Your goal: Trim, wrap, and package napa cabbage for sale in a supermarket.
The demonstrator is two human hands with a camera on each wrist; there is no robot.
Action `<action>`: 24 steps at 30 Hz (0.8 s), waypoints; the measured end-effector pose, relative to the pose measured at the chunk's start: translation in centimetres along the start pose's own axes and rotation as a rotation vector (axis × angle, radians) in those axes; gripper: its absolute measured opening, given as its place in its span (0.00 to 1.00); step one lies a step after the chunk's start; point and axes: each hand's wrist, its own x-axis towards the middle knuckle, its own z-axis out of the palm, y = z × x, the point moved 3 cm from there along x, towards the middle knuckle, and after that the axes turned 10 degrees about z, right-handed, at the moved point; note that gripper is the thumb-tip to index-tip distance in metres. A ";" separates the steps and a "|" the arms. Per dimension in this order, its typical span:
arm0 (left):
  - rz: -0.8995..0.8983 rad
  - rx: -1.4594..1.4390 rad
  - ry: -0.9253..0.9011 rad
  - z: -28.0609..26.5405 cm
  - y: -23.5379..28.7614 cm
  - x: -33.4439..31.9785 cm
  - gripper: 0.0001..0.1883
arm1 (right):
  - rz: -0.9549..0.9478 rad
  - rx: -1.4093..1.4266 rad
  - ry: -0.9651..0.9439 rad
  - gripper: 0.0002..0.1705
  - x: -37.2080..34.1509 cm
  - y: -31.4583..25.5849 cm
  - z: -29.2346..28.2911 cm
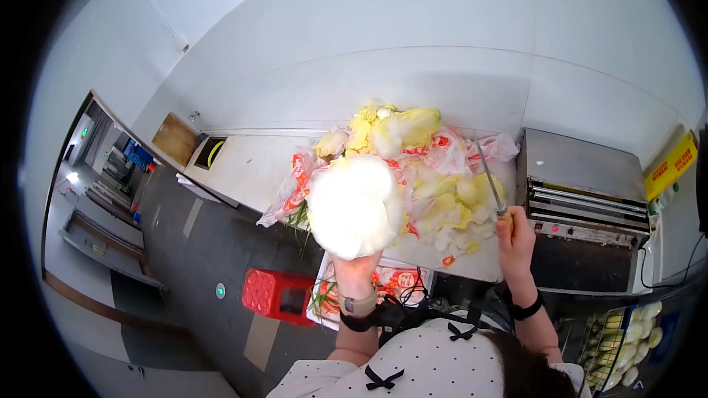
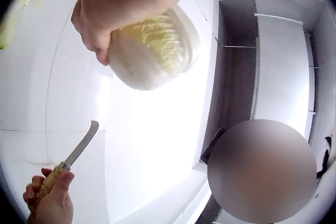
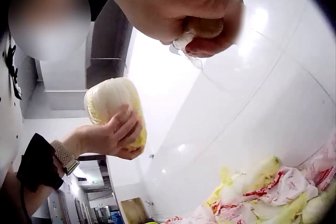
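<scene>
Head view shows the left hand (image 1: pixel 356 277) clamped on a cabbage (image 1: pixel 355 206), which sits at the hand's far side and glares white under the light. Right wrist view has these fingers curled round its side, the cabbage held in the air, well apart from the heap. A watch (image 3: pixel 64 157) circles the wrist just behind this grip.

Well to the right of it, the right hand (image 1: pixel 516 242) grips a knife (image 1: pixel 489 179), its fingers wrapped round the wooden handle. From this grip the blade runs up and away, apart from the cabbage; in the left wrist view its tip looks curved. A black band (image 1: pixel 526 308) rings the right wrist.

Between the 2 grips and beyond them, pale and yellow leaves (image 1: pixel 461 206) lie heaped with red-printed bags (image 1: pixel 296 183) on a table (image 1: pixel 251 177). Nearer the person, beside the left grip, a box (image 1: pixel 322 321) holds more printed plastic; to its left stands a red stool (image 1: pixel 269 295). Right of the right grip is a metal machine (image 1: pixel 582 166), with a yellow sign (image 1: pixel 672 166) past it. Pale vegetables (image 1: pixel 636 346) are piled behind that grip, low on its right.
</scene>
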 end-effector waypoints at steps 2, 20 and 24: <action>-0.074 -0.100 -0.065 -0.4 -0.1 0.1 0.29 | 0.079 0.129 -0.114 0.12 0.0 0.2 0.9; -0.152 0.101 -0.134 2.7 -2.5 -1.1 0.34 | -0.009 0.830 -0.497 0.47 -1.1 -7.6 7.0; -0.280 0.213 -0.124 2.0 -2.8 -1.4 0.34 | -0.096 0.877 -0.487 0.59 0.2 -4.9 9.4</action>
